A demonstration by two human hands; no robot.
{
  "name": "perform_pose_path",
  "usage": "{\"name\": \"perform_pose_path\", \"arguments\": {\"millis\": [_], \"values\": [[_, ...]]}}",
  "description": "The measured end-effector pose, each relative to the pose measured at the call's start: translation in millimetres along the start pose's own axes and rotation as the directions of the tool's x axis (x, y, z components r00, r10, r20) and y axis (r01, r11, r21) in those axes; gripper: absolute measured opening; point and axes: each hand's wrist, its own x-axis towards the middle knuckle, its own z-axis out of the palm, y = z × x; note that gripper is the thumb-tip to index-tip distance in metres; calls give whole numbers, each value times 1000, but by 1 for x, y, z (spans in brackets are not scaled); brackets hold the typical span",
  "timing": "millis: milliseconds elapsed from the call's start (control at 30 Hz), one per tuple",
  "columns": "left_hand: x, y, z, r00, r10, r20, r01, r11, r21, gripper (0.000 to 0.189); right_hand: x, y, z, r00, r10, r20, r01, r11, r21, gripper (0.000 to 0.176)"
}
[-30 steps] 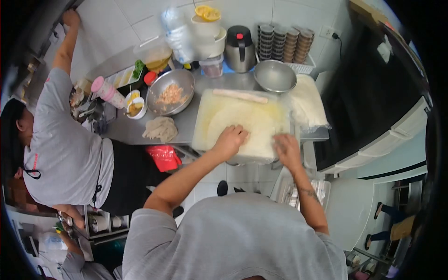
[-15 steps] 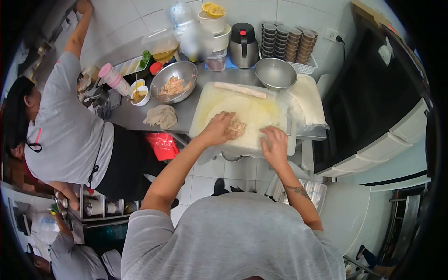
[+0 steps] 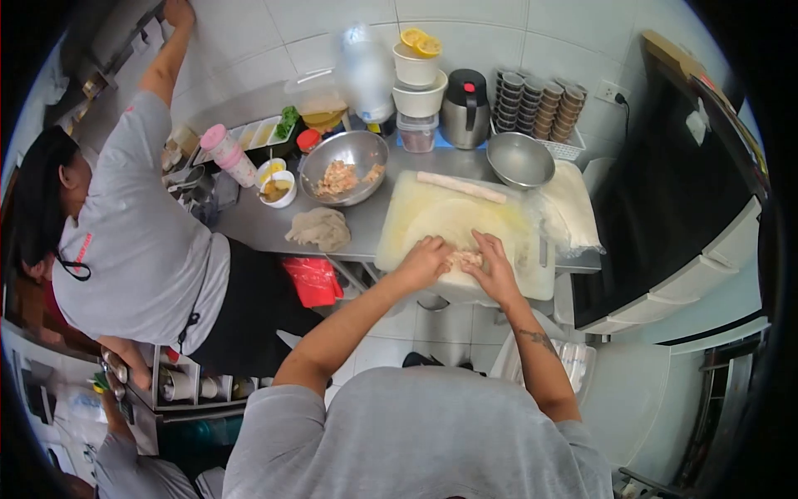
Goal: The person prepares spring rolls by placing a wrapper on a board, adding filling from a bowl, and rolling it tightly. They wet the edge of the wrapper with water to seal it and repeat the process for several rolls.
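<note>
Pressing in from both sides, the left hand (image 3: 424, 262) and the right hand (image 3: 492, 268) meet over a small lump of filling (image 3: 462, 259). The hands are together, fingers bent down onto the lump, with the fingertips nearly touching.

- Position: the filling lies directly between the two hands, on a thin pale sheet (image 3: 453, 223) spread over the white cutting board (image 3: 399, 241), close to the board's near edge.
- Axis: the lump runs left to right, parallel to that near edge and to the finished roll (image 3: 461, 187) at the far edge.
- Reach: neither hand is nearer; each covers one end.

Behind the board to the left stands a metal bowl (image 3: 366, 145) holding more filling; an empty bowl (image 3: 519, 160) stands behind it to the right. A bagged stack of sheets (image 3: 572, 208) lies just beside the board's right edge. A crumpled cloth (image 3: 320, 229) lies left of the board. A co-worker (image 3: 133, 233) at the left reaches up to a shelf.
</note>
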Motion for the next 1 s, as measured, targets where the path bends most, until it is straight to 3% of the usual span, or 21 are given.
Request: {"name": "perform_pose_path", "arguments": {"millis": [167, 267, 333, 367, 533, 633, 733, 767, 867, 1000], "values": [[-1, -7, -8, 999, 31, 33, -29, 998, -52, 33, -6, 34, -5, 967, 114, 226, -94, 991, -98, 35], [-6, -7, -19, 998, -27, -54, 23, 997, -76, 31, -5, 15, -14, 980, 88, 176, -78, 995, -61, 34], [1, -17, -33, 982, -87, -168, 84, 996, -26, 31, -4, 0, -21, 980, 156, 121, -161, 987, 26, 34], [7, -23, -44, 964, -176, -198, 175, 984, -23, 32, -4, -4, -23, 977, 191, 99, -198, 977, 76, 34], [59, -54, -107, 799, -455, -393, 548, 820, 163, 43, -8, 19, -42, 999, 45, 20, -40, 982, -185, 34], [86, -78, -118, 740, -593, -318, 672, 671, 314, 60, -19, 19, -53, 997, 67, -24, -71, 970, -234, 34], [101, -98, -116, 714, -673, -191, 687, 624, 372, 70, -31, 21, -58, 983, 171, -67, -180, 968, -177, 35], [102, -118, -107, 720, -667, -189, 677, 616, 403, 61, -35, 22, -59, 973, 216, -78, -226, 963, -146, 35], [107, -165, -90, 761, -632, -146, 628, 662, 408, 47, -42, 32, -57, 989, 107, -105, -124, 977, -175, 37], [95, -132, -97, 802, -546, -241, 596, 707, 381, 31, -40, 25, -56, 996, 74, -56, -88, 949, -303, 42]]}}
